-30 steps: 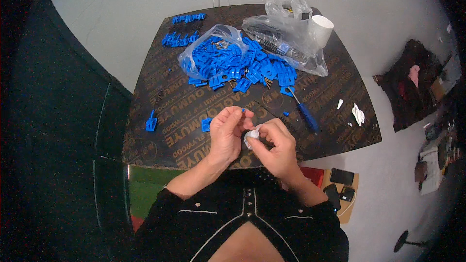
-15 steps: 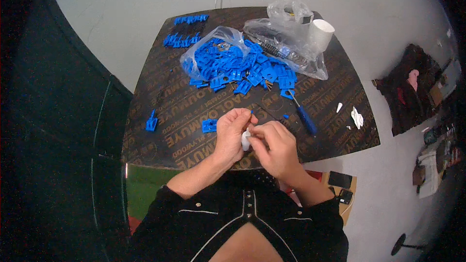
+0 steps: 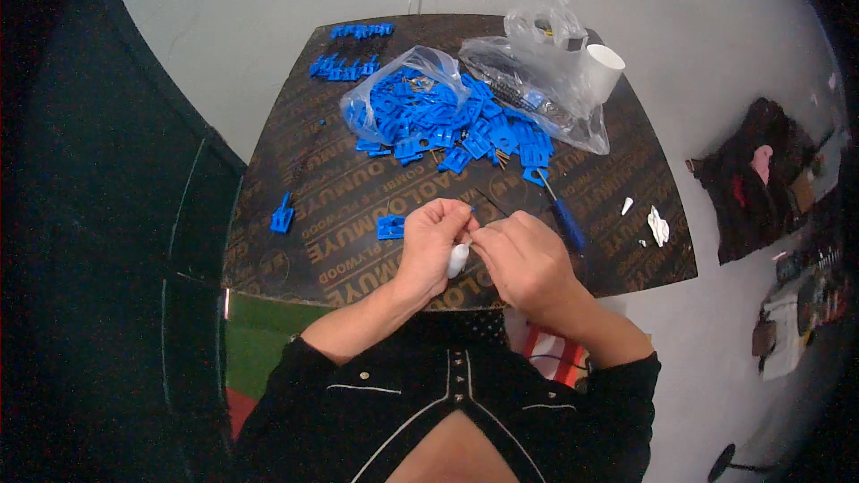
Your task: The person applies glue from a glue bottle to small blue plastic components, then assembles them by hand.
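My left hand (image 3: 431, 237) is closed, thumb and forefinger pinched together. A small white rounded piece (image 3: 458, 258), its kind unclear, hangs below those fingers, and a tiny blue bit (image 3: 472, 209) shows at their tips. My right hand (image 3: 523, 259) meets the left one with its fingers pinched; whatever lies in that pinch is hidden. Just left of my left hand a flat blue plastic part (image 3: 390, 227) rests on the table. A thin dark rod (image 3: 491, 202) slants beyond my right fingers. Right of it lies a blue-handled screwdriver (image 3: 567, 223), its tip at the pile of blue parts.
The dark plywood table (image 3: 295, 277) holds a heap of blue plastic parts (image 3: 420, 116), partly under a clear bag (image 3: 438, 63). Blue parts stand in rows (image 3: 344, 67) at the far left; one (image 3: 282, 215) sits alone. A white cup (image 3: 602, 70) and crumpled white paper (image 3: 658, 226) are on the right.
My right hand has shifted slightly right and turned, its fingers now pressed together beside the left fingertips. The white piece stays at my left hand. The whole view has shifted a little.
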Motion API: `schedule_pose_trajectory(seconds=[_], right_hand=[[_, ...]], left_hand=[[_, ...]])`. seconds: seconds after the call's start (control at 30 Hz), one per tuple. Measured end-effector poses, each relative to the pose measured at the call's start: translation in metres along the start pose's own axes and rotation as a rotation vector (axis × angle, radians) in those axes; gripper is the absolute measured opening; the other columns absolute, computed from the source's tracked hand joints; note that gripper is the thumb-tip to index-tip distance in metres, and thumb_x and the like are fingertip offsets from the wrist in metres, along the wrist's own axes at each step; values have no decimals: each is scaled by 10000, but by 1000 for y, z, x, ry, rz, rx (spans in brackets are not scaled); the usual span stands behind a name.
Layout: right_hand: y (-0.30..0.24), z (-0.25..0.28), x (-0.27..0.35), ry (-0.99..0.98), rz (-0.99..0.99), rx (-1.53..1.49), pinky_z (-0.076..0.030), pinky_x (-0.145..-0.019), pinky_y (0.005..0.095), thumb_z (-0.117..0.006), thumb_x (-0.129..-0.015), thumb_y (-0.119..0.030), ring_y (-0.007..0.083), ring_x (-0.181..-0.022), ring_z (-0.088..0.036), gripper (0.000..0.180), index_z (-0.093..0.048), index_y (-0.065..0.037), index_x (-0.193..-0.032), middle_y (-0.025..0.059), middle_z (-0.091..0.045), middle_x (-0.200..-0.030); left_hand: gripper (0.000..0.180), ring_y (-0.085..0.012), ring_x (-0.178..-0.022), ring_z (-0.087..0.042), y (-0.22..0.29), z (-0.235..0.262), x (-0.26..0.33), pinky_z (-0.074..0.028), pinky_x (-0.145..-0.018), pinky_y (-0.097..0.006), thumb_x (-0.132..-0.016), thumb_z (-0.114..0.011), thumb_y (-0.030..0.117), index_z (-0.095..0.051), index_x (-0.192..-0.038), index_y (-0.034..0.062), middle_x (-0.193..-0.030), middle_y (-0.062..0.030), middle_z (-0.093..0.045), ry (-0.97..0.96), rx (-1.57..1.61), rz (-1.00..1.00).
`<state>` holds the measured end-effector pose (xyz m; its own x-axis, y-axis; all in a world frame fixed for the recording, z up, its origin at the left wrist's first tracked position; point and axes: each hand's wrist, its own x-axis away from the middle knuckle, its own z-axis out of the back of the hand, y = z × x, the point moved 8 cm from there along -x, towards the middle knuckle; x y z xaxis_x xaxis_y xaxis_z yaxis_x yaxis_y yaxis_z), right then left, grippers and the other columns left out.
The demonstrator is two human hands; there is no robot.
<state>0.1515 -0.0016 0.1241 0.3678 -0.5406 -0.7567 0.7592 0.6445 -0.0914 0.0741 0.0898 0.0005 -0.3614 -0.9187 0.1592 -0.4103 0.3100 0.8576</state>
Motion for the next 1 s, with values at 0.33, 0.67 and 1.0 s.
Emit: schedule_pose_trajectory(seconds=[0.33, 0.67, 1.0], right_hand=[[-13, 4, -9, -135, 197, 104, -410, -535, 327, -580, -649, -73, 219, -619, -486, 76, -515, -52, -683, 68, -467, -657], [-1, 5, -8, -113, 157, -89, -416, -542, 355, -623, -626, -84, 243, -629, -480, 147, -482, -83, -667, 65, -455, -669], [24, 1, -2, -2, -173, -462, -406, -522, 322, -640, -676, 51, 240, -573, -507, 161, -579, -32, -800, 87, -523, -674]], left_hand=[[83, -63, -550, -486, 4, -5, 3, -382, -487, -204, -871, -567, 64, -585, -824, -2, -701, -45, -602, 32, -70, -7], [94, -61, -543, -480, 2, -10, 1, -375, -484, -205, -874, -576, 73, -592, -819, 0, -701, -43, -608, -16, -102, 22], [124, -64, -552, -489, -3, -13, 0, -378, -486, -209, -882, -589, 96, -600, -798, 5, -684, -34, -599, -78, -83, 57]])
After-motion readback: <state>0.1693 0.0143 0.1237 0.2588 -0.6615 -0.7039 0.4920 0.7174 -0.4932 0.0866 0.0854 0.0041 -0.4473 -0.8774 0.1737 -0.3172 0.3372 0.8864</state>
